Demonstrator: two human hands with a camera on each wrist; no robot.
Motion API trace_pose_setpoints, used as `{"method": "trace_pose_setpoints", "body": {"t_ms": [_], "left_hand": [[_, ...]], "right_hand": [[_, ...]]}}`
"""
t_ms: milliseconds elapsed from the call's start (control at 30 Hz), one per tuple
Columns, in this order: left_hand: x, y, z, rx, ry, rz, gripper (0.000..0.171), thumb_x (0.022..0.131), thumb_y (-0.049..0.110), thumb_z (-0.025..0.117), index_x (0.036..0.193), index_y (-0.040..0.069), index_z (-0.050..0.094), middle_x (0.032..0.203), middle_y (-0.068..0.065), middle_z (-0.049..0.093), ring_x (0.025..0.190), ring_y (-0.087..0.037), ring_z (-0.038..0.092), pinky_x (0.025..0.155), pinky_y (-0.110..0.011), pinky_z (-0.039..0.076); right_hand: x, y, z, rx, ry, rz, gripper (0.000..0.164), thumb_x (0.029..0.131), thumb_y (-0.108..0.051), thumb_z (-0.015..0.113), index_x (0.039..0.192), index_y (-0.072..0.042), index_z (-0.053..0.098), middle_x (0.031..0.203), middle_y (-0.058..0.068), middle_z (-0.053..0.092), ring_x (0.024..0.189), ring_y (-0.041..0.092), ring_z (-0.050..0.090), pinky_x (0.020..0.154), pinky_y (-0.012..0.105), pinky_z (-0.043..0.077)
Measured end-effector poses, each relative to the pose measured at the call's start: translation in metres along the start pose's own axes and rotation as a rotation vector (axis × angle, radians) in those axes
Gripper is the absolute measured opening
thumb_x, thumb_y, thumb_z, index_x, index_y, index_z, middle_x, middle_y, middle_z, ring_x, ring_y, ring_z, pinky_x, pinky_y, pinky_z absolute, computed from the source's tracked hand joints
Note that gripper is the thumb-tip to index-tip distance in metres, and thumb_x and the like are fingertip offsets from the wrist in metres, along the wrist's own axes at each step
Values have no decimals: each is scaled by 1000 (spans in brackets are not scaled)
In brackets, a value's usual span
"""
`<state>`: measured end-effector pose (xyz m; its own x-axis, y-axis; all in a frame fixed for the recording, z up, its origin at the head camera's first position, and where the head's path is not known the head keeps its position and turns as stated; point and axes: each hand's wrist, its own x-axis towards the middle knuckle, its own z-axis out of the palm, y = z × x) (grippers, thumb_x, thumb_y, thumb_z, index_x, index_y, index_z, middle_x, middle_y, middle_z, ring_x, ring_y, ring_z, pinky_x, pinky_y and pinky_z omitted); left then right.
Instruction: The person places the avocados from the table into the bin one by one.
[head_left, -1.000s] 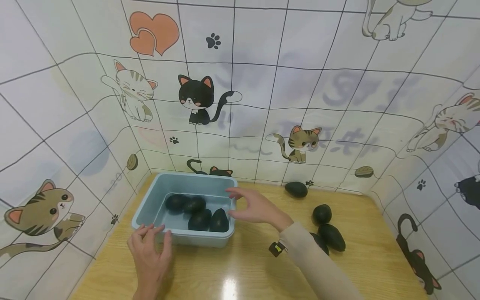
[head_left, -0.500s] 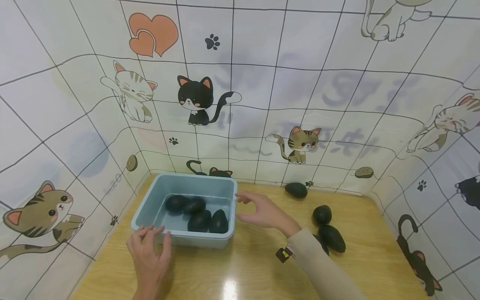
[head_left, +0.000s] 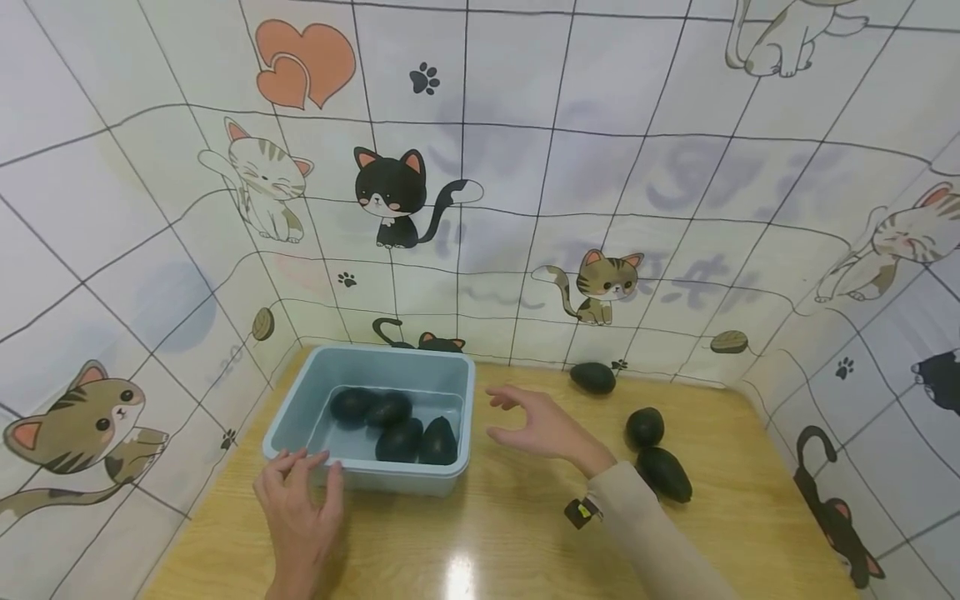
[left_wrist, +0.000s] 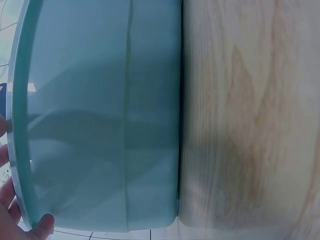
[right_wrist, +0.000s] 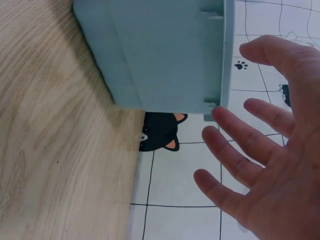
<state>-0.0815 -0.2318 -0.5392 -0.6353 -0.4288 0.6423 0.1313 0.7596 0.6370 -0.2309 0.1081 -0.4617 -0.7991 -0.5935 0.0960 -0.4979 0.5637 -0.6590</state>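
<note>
So, right hand [head_left: 534, 423] holds nothing: thumb and fingers spread in a wide C, just right of the tub [head_left: 397, 481], not touching it. Left hand [head_left: 298, 497] has fingers hooked over the tub's near rim, thumb outside; light hold, I'd guess steadying. Four avocados [head_left: 400, 442] sit in the tub, left of the right hand. Three more show on the table [head_left: 517, 533]: a loose avocado [head_left: 592, 379] ahead and right of that hand, and an avocado pair [head_left: 664, 475] further right, by the sleeve [head_left: 645, 521]. My read: between grabs, direction unclear. If it's loading, next move calls for the right hand to swing right, close on one and carry it over the rim, left hand keeping the tub put.
</note>
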Motion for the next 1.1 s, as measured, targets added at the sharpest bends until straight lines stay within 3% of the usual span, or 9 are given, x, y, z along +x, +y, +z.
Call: {"method": "trace_pose_setpoints", "body": {"t_ms": [567, 933, 1100], "left_hand": [[0, -1, 2, -32, 55, 54, 22, 88, 14, 74, 105, 1, 72, 120, -29, 56, 125, -50, 45, 104, -57, 29], [-1, -2, 1, -15, 12, 18, 23, 91, 16, 71, 107, 0, 71, 122, -30, 54, 128, -51, 42, 105, -59, 29], [0, -3, 1, -10, 3, 5, 23, 92, 16, 71, 108, -1, 71, 123, -30, 54, 129, -51, 42, 106, -58, 29]], "right_hand": [[-17, 24, 0, 5, 10, 101, 64, 94, -38, 79, 152, -27, 57, 137, 0, 71, 129, 24, 64, 108, 60, 50], [-25, 28, -4, 28, 17, 108, 63, 94, -37, 78, 152, -20, 58, 136, 4, 72, 127, 29, 65, 108, 63, 49], [-26, 33, -4, -11, 32, 108, 63, 94, -38, 78, 151, -22, 58, 135, 2, 72, 126, 27, 66, 106, 61, 51]]}}
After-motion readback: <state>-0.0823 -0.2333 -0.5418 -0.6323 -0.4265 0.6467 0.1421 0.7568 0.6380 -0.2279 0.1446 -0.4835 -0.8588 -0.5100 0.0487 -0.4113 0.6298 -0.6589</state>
